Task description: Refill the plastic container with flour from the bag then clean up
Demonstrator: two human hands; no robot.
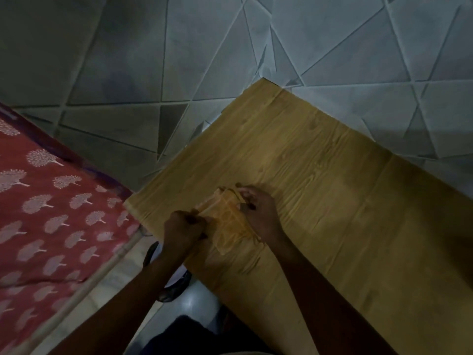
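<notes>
A small yellowish cloth [228, 221] with a faint checked pattern lies folded on the wood-grain table [332, 188] near its left edge. My left hand [183, 230] grips the cloth's left end with curled fingers. On the cloth's right side, my right hand [258, 211] pinches its far corner between thumb and fingers. The scene is dim and the cloth's colour blends into the tabletop. No flour bag or plastic container shows in this view.
A red bedspread [51, 213] with a pale tree print lies to the left, beyond a narrow gap of floor. A dark round object [174, 285] sits on the floor under the table's left edge. Grey geometric wall panels [230, 47] stand behind.
</notes>
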